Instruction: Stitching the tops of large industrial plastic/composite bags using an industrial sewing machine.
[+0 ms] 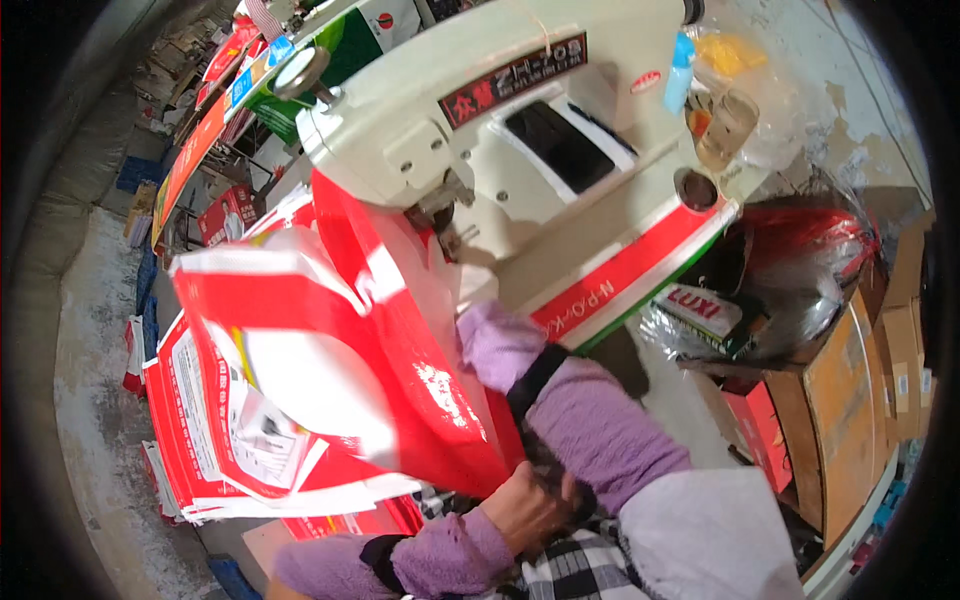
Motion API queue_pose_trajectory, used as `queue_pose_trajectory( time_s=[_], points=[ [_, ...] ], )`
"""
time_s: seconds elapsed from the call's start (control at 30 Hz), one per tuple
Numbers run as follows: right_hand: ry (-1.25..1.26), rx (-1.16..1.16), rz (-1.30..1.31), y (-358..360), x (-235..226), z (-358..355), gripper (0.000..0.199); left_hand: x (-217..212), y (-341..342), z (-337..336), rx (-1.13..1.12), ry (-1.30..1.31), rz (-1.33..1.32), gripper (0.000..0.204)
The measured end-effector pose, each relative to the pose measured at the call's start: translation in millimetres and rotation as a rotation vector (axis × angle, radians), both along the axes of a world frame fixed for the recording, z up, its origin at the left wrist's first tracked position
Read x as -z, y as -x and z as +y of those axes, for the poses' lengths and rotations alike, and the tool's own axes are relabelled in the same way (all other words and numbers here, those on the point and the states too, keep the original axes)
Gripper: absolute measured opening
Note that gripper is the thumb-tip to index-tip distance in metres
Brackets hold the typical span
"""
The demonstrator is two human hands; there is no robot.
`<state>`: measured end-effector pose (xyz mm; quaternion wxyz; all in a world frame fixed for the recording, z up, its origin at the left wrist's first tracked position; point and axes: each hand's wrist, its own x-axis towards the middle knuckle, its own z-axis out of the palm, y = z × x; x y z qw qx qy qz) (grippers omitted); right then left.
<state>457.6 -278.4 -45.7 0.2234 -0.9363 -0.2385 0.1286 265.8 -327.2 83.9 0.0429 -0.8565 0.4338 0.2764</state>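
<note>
Left grip (530,505) on red bag (400,370) — hiding (mostly) sewing machine (480,130).

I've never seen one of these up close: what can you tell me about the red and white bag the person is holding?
The red and white bag looks like glossy woven plastic, printed with white panels. It is lifted and bent, blurred as if moving, its upper edge under the cream sewing machine head. The left hand grips its lower edge; the right hand is hidden behind it. Below lies a stack of similar bags.
</note>
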Motion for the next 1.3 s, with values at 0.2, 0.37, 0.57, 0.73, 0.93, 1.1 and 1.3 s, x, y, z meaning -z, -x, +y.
queue_pose_trajectory(
  time_s=[0.2,0.37,0.57,0.73,0.93,1.1,1.3],
  points=[
    [-0.634,0.009,-0.359,18.6,86.9,-30.2,0.015,-86.0,-103.2,205.7,-0.714,0.267,-0.481,0.04],
    [-0.348,-0.099,-0.16,53.1,31.0,-58.9,0.058,-117.7,-127.7,464.2,-0.885,-0.168,-1.128,0.032],
    [-0.648,-0.33,-0.481,75.8,-71.4,-70.8,0.033,-170.1,-124.4,471.6,-1.271,-0.37,-1.366,0.018],
    [-0.942,-0.36,-0.076,90.8,-88.7,-74.5,0.019,-244.9,84.1,510.4,-0.637,-0.228,-1.895,0.014],
    [-0.946,-0.598,0.135,155.5,-46.0,-122.2,0.026,-189.2,181.1,440.2,-1.289,0.018,-1.441,0.029],
    [-0.83,-0.727,0.117,171.0,-14.6,-99.1,0.023,-82.2,65.4,147.2,-1.071,0.816,-0.646,0.043],
    [-0.484,-0.954,-0.161,161.9,13.8,-123.8,0.018,211.9,-112.4,160.6,-1.235,0.748,-0.434,0.033]
  ],
)
